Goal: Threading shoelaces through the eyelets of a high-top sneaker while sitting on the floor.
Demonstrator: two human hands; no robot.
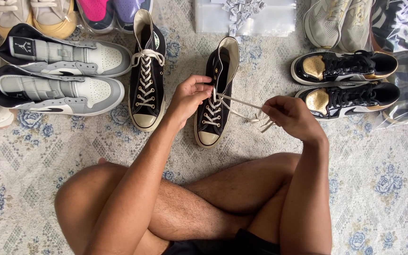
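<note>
Sitting cross-legged on a patterned rug (38, 156), the person is pinching the laces of a black high-top (216, 94) with the left hand (192, 97), fingers closed at the eyelets. The right hand (291, 115) is gripping the cream lace ends (249, 106) (pulled taut), while the laced twin shoe (146, 71) is standing just beside.

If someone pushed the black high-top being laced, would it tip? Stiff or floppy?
The black high-top lies flat on the rug, so a push would probably slide or drag it, not tip it. Its open collar looks like soft canvas, likely floppy. The white lace, stretched between left hand and right hand, is clearly limp.
</note>
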